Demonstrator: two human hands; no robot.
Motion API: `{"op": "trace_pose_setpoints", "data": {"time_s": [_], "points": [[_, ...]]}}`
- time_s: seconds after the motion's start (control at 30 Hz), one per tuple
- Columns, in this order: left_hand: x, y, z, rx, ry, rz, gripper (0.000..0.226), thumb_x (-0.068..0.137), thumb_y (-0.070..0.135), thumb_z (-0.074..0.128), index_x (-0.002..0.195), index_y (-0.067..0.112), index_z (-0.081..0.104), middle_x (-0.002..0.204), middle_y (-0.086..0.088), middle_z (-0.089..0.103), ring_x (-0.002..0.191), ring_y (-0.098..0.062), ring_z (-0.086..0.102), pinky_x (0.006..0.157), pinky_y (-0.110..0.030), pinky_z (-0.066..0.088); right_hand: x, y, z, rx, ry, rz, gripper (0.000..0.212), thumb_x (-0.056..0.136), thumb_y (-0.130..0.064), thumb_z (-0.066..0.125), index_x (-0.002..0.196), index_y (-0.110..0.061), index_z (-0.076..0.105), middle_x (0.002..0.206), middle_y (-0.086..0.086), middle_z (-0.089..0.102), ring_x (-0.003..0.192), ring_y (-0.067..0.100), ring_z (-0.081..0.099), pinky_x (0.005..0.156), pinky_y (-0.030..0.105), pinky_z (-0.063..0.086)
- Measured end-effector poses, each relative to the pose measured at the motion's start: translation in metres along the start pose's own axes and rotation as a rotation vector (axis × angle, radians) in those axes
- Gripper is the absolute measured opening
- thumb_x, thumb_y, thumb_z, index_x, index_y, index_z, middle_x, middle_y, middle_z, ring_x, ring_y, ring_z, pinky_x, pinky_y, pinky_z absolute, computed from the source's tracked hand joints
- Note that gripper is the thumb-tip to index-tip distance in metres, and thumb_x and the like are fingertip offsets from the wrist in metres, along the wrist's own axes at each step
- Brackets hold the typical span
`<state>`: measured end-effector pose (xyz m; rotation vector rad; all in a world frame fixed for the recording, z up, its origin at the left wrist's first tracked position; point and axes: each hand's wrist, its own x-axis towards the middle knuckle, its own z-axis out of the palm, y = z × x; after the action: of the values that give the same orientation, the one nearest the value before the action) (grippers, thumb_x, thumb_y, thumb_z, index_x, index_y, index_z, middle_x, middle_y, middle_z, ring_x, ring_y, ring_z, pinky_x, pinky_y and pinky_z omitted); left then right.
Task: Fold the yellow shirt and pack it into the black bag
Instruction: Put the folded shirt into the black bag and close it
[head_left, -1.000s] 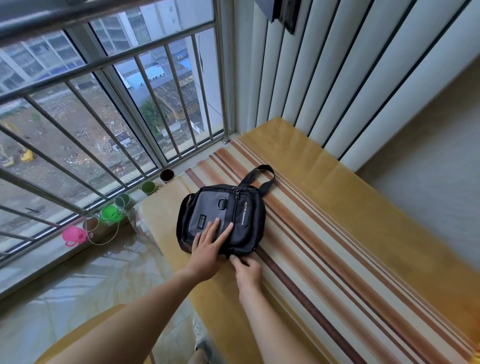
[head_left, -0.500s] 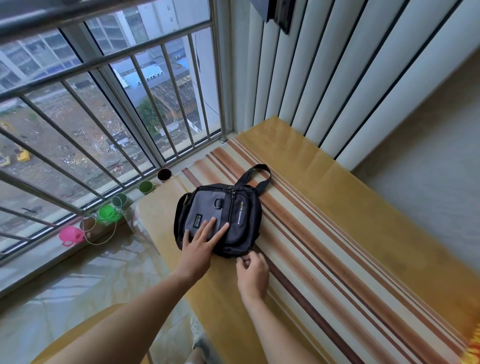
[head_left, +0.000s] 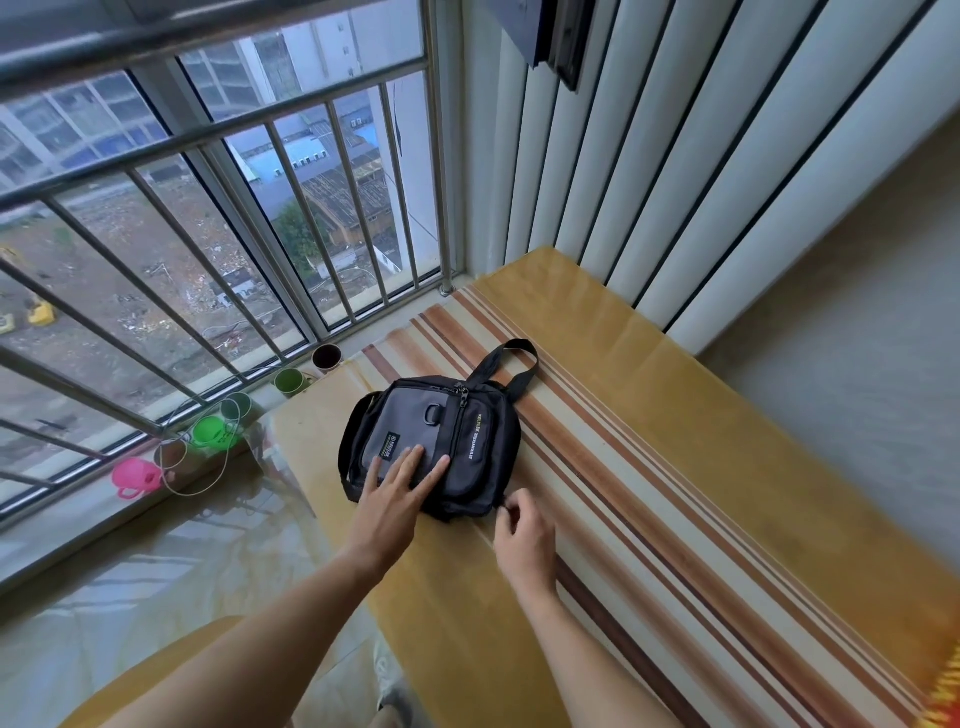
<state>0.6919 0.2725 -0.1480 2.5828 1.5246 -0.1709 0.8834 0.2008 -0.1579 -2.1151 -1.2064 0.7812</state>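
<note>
The black bag (head_left: 483, 441), with a grey front panel and a strap loop at its far end, lies flat on the striped table (head_left: 649, 493). My left hand (head_left: 400, 483) rests flat on the grey panel with its fingers spread. My right hand (head_left: 522, 530) is curled at the bag's near right corner, thumb and forefinger pinched on a small dark tab there. The bag looks closed and its inside is hidden. At the bottom right corner of the view a sliver of yellow-orange cloth (head_left: 945, 696) shows; I cannot tell whether it is the shirt.
A barred window (head_left: 234, 218) runs along the left. Pink (head_left: 132, 478), green (head_left: 210, 431) and dark (head_left: 326, 357) cups stand on the sill beside the table's far left end. Ribbed white wall panels (head_left: 675, 182) back the table. A yellow chair edge (head_left: 171, 670) is below.
My right hand has slid to the right along the bag's near edge to its corner. My left hand has stayed flat on the bag. The view has shifted slightly.
</note>
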Motion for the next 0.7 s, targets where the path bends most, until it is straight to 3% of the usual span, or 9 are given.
{"op": "trace_pose_setpoints", "data": {"time_s": [0.07,0.13,0.23,0.33,0.5,0.63,0.7], "points": [[-0.002,0.011,-0.002,-0.01,0.014,0.118,0.075,0.071,0.009,0.054,0.145,0.014,0.041,0.135,-0.012,0.044,0.126,-0.032,0.049,0.106,-0.044,0.041,-0.003,0.001,0.002,0.058,-0.118,-0.002,0.011,0.091,-0.019,0.058,0.082,-0.021,0.052,0.078,-0.005,0.061,0.071,0.011,0.057,0.06,0.027,0.046],[-0.005,0.027,-0.008,-0.026,0.022,0.251,0.053,0.07,0.02,0.05,0.123,0.013,0.051,0.114,-0.006,0.05,0.105,-0.027,0.052,0.087,-0.037,0.047,-0.005,0.003,0.003,0.08,-0.186,-0.025,0.009,0.089,-0.023,0.058,0.082,-0.023,0.052,0.077,-0.008,0.063,0.07,0.011,0.059,0.064,0.033,0.05],[-0.005,0.044,-0.014,-0.064,0.043,0.295,0.034,0.065,0.031,0.051,0.097,0.017,0.051,0.095,0.001,0.048,0.088,-0.021,0.047,0.071,-0.032,0.043,-0.007,0.006,0.001,0.087,-0.254,-0.059,0.008,0.089,-0.023,0.06,0.083,-0.025,0.055,0.077,-0.01,0.065,0.07,0.008,0.061,0.066,0.029,0.051],[-0.001,0.048,-0.014,-0.064,0.039,0.265,0.024,0.062,0.025,0.057,0.084,0.019,0.051,0.087,0.004,0.051,0.081,-0.019,0.049,0.065,-0.029,0.041,-0.004,0.01,-0.009,0.055,-0.292,-0.046,0.016,0.09,-0.022,0.064,0.078,-0.028,0.054,0.073,-0.01,0.063,0.064,0.007,0.056,0.06,0.022,0.046],[-0.003,0.045,-0.013,-0.031,-0.046,0.269,0.018,0.054,0.02,0.063,0.069,0.021,0.053,0.074,0.006,0.052,0.073,-0.018,0.049,0.059,-0.029,0.042,0.007,0.013,-0.022,-0.108,-0.124,-0.11,0.014,0.092,-0.017,0.062,0.082,-0.019,0.053,0.083,-0.006,0.059,0.074,0.011,0.054,0.062,0.024,0.044],[-0.013,0.033,-0.009,-0.016,-0.1,0.367,0.013,0.056,0.022,0.054,0.069,0.022,0.054,0.075,0.005,0.052,0.073,-0.018,0.049,0.06,-0.028,0.043,0.027,0.009,-0.038,-0.062,0.08,0.033,0.012,0.094,-0.011,0.06,0.083,-0.015,0.055,0.084,-0.005,0.06,0.073,0.008,0.052,0.056,0.011,0.032],[-0.022,0.024,-0.008,-0.037,-0.1,0.408,0.013,0.06,0.025,0.053,0.073,0.021,0.054,0.077,0.005,0.051,0.074,-0.018,0.048,0.062,-0.028,0.043,0.042,0.012,-0.044,-0.012,0.082,0.082,0.015,0.093,-0.01,0.062,0.081,-0.017,0.056,0.083,-0.005,0.061,0.075,0.011,0.056,0.055,0.012,0.033]]}}
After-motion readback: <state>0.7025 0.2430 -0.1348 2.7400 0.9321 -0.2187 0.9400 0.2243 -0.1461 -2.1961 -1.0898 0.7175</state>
